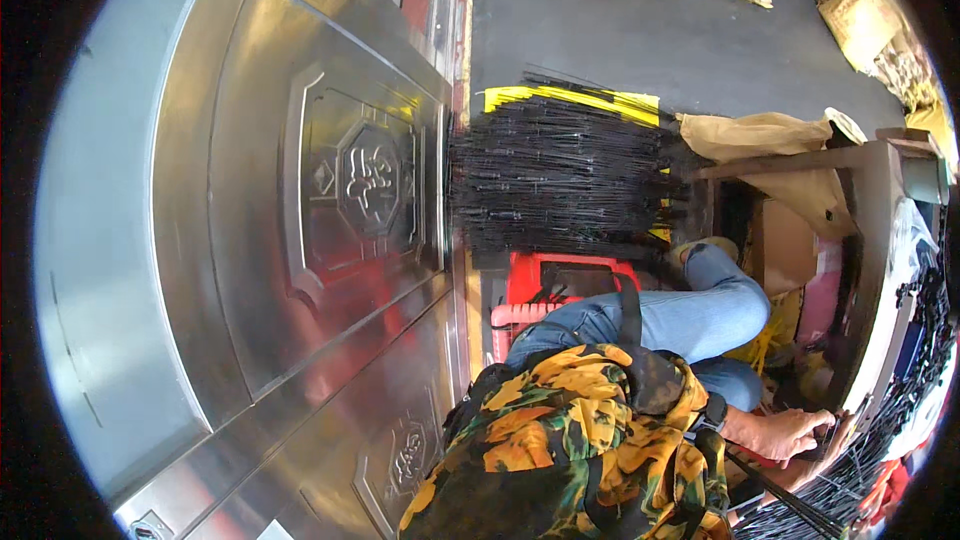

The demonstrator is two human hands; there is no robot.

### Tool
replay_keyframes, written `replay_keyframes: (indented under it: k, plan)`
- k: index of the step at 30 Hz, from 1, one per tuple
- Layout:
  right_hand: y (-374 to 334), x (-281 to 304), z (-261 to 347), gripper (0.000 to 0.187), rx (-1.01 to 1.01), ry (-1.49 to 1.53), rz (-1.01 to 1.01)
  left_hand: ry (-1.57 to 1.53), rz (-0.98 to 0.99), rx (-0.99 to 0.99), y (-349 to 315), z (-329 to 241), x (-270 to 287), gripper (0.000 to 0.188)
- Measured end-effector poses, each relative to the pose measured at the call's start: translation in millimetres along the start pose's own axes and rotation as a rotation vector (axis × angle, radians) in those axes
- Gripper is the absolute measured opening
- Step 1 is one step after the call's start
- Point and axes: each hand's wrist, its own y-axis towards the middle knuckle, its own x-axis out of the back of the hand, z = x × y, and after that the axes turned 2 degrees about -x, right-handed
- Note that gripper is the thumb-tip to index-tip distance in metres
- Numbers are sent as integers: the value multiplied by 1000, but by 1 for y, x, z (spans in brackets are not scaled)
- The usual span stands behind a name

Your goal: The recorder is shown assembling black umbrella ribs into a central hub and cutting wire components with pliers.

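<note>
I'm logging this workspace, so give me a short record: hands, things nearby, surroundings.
Left hand: bare left hand, fingers bent; what is in its grip is unclear
Right hand: bare right hand, close against the left, partly hidden
Near hands: tangled thin black strips; open-fronted brown wooden frame
Floor: broad bed of thin black strips, bright yellow flat material showing at its edges
By legs: red plastic object beside blue denim trousers
Left side: embossed silver metal door
</note>
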Motion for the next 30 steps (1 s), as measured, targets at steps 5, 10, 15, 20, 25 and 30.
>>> replay_keyframes:
  k: [5, 10, 15, 20, 25, 30]
  plan:
    - [8, 1, 0, 45, 74, -57, 36, 22, -14, -37, 2, 5, -2, 38]
    - [12, 8, 2, 44, 134, -114, 65, 51, -46, -45, 7, 14, -4, 41]
    - [14, 14, 2, 44, 174, -166, 51, 18, -8, -17, 4, -2, 2, 42]
    - [16, 14, 0, 44, 213, -203, 11, 6, -21, -25, 2, -4, 2, 42]
    - [8, 14, -1, 43, 244, -224, -17, 18, -16, -46, 1, 8, -3, 41]
    - [-11, 14, -6, 43, 236, -259, -62, -26, 23, 51, -9, -4, 0, 42]
